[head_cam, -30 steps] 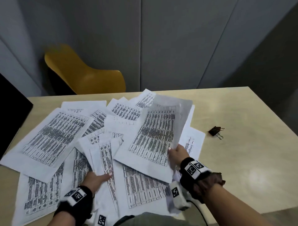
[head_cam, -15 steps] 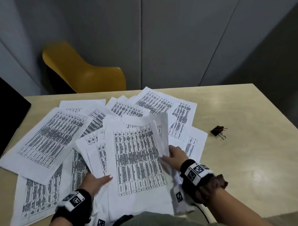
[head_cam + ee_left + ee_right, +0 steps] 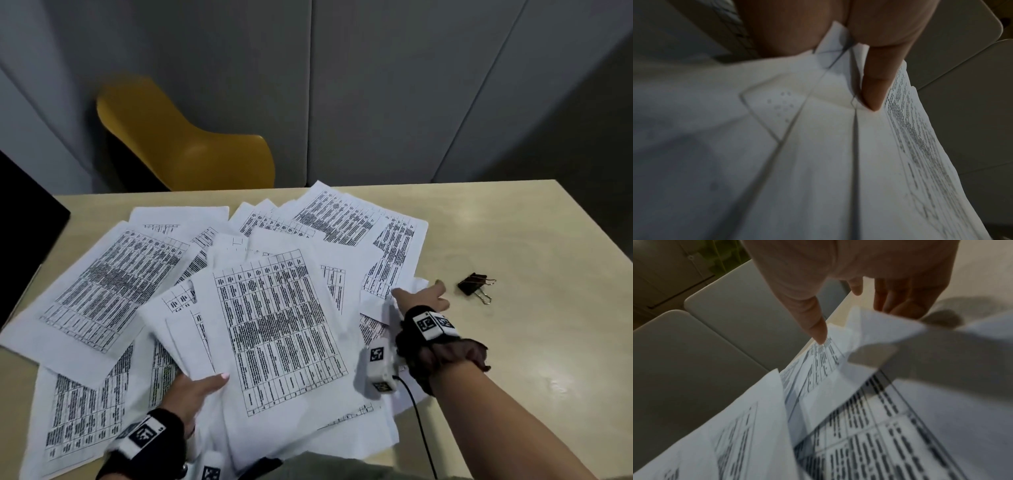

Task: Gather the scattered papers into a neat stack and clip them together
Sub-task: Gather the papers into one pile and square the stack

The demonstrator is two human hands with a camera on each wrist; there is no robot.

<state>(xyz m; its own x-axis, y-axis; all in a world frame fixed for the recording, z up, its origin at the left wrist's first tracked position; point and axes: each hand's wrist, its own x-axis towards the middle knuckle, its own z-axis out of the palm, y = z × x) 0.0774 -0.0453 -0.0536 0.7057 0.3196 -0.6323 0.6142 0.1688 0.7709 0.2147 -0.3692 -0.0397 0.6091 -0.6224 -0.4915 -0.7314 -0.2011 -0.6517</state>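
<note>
Printed papers [image 3: 113,291] lie fanned across the pale wooden surface [image 3: 513,240], covering most of its left and middle, overlapping at all angles. Each sheet carries a ruled table packed with small black type; none of it can be read from the head view, and the wrist views blur it into dashes. The topmost sheet [image 3: 277,329] sits near the front edge, roughly square to the person, with others poking out beneath it.

The left hand [image 3: 191,394] is at the front edge of the surface. Its thumb lies on top of a few sheets and its palm and fingers are underneath, so its grip is pinching a small bundle [image 3: 818,146]; the left wrist view shows the thumb [image 3: 877,81] pressed down on folded and overlapping paper corners.

The right hand [image 3: 419,296] reaches toward the right side of the spread, fingers extended and loose. In the right wrist view the thumb [image 3: 813,321] touches a printed sheet [image 3: 824,366] while the fingers sit behind a lifted paper edge; it looks like a released grip laid on the paper, not yet closed.

A black binder clip [image 3: 474,284] with wire handles rests on bare surface just beyond the right hand, clear of the papers. Both wrists wear black bands with square black-and-white coded markers [image 3: 426,323]. A yellow chair [image 3: 185,147] stands behind the far edge, against grey wall panels.
</note>
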